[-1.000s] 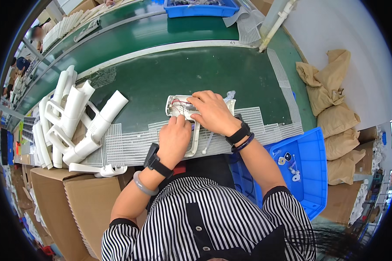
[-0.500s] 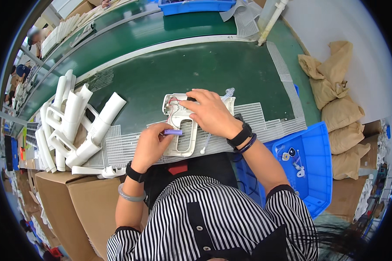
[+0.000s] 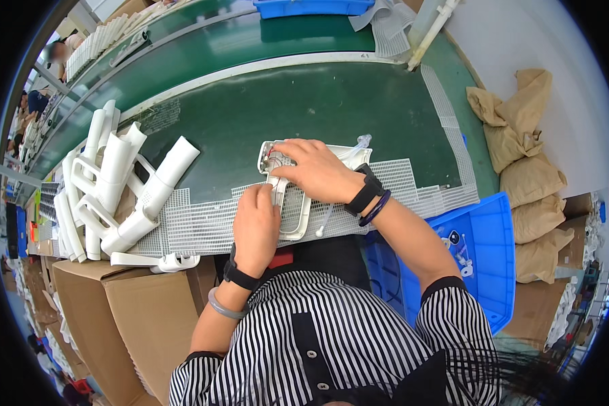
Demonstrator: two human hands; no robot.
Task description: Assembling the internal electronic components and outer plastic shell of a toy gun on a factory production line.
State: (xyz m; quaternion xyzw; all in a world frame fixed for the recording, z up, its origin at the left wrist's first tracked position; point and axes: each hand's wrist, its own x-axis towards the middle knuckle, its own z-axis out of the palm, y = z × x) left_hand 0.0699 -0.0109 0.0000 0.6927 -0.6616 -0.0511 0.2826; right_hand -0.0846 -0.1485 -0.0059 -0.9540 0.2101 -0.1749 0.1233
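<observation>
A white plastic housing half (image 3: 292, 235) with a looped handle lies hollow side up at the table's near edge. My right hand (image 3: 318, 172) is curled over its upper part, thumb and fingers closed on the housing beside thin red wires (image 3: 271, 153). My left hand (image 3: 256, 227) is at the left side of the handle, fingers bent together with their tips at the housing. What those fingers hold is hidden; the purple cylinder cannot be seen. A clear plastic tube end (image 3: 364, 141) sticks out past the housing's right side, and a thin white stem (image 3: 320, 231) lies below.
White tubular housings (image 3: 115, 169) are piled on the left, above open cardboard boxes (image 3: 142, 318). White mesh matting (image 3: 203, 227) runs along the green table's near edge. A blue bin (image 3: 490, 271) with small parts stands right, near brown paper sacks (image 3: 531, 179).
My left hand has turned and moved up and right to the housing; the purple cylinder it pinched has gone from sight. My right hand has shifted slightly left.
</observation>
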